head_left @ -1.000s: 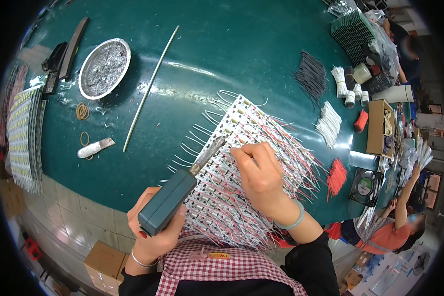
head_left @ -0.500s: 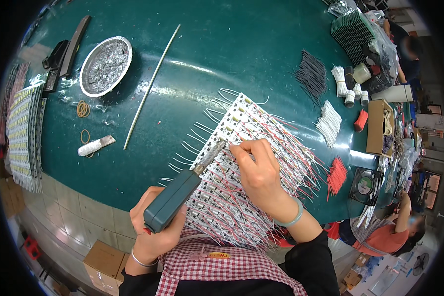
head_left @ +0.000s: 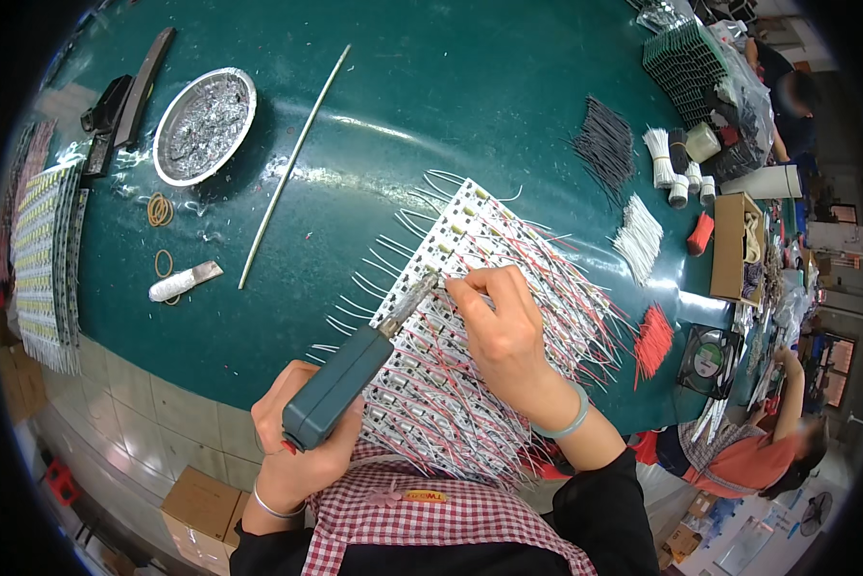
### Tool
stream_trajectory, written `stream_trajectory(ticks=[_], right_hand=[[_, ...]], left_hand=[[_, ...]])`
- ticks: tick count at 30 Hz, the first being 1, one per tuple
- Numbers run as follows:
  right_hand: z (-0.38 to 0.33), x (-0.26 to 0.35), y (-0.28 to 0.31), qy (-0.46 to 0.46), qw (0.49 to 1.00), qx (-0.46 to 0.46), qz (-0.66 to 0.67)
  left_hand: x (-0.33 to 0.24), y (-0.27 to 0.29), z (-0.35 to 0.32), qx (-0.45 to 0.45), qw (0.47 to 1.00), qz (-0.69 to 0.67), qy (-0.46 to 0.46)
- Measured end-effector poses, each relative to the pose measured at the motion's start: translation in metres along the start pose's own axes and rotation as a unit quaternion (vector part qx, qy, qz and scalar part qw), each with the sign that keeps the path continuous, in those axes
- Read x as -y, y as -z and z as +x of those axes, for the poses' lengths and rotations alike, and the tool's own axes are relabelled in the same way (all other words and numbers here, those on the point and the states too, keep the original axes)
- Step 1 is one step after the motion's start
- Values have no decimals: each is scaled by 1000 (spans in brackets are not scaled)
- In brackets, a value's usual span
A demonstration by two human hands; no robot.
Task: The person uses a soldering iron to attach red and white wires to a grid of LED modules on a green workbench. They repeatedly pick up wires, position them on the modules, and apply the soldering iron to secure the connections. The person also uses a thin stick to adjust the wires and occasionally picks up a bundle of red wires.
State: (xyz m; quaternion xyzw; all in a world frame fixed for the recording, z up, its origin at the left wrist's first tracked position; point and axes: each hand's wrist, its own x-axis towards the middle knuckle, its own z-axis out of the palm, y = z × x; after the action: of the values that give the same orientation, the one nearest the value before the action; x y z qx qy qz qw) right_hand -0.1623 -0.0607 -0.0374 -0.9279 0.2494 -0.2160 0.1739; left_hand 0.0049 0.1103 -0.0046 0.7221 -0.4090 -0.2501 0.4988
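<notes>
My left hand is closed around the dark green body of a soldering gun, whose metal tip points up and right onto a panel of white circuit boards. Thin white and red wires trail off both sides of the panel. With thumb and forefinger pinched together, my right hand holds a thin wire against the boards, right beside the gun's tip. The wire's end is too small to see clearly. The panel's near end reaches my checked apron.
Bundles of black wires, white wires and red wires lie right. A metal bowl with silvery scraps, a long thin rod, rubber bands and a white-wrapped tool lie left. Two people are at right.
Both hands stay almost in place, with the soldering gun's tip still at the panel. The person at the lower right has shifted an arm slightly.
</notes>
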Motion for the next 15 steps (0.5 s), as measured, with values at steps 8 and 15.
stream_trajectory(ticks=[8,15], right_hand=[[-2,-2,-1,4,1000,-5,2],[-1,-1,-1,5,1000,-4,4]], left_hand=[[-2,2,-2,-4,1000,17,-4],[0,-2,-2,-16,1000,-2,-17]])
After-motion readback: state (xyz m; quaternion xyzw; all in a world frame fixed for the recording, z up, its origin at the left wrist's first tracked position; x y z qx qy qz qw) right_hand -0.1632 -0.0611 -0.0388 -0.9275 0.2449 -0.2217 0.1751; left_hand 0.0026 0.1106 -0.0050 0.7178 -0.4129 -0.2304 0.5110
